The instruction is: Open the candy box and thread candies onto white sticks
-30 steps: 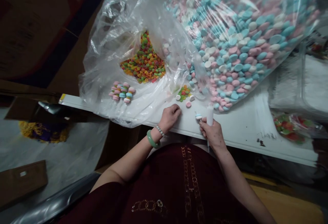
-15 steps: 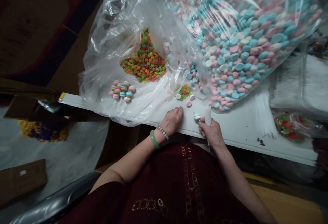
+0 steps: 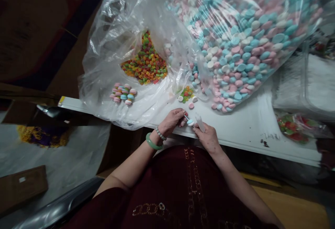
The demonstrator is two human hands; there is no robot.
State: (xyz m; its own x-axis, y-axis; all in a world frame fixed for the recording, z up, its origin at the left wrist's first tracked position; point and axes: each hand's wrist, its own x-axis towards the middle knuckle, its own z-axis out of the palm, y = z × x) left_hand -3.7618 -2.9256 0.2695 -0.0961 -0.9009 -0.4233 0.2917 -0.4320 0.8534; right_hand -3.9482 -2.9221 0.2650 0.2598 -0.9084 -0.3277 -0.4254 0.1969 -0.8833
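Note:
My left hand, with a green bangle and a beaded bracelet at the wrist, is closed in a pinch on a thin pale stick. The stick joins a small blue-and-white macaron-shaped piece between my hands. My right hand has its thumb and fingertips at that piece's other side. The same hand is closed around a whitish translucent strip that juts up past the fingers; its kind is unclear. Just beyond lie a pink dome piece, white dome pieces and a little heap of coloured beads.
A large clear bag of pink, blue and white pieces fills the back right. Left of it, an open plastic bag holds orange and green ring beads. Stacked macaron pieces lie on the white table. Cardboard stands left.
My left hand has gone from resting on the table to pinching the stick. My right hand has moved left and nearer to me with the macaron-shaped piece and the strip.

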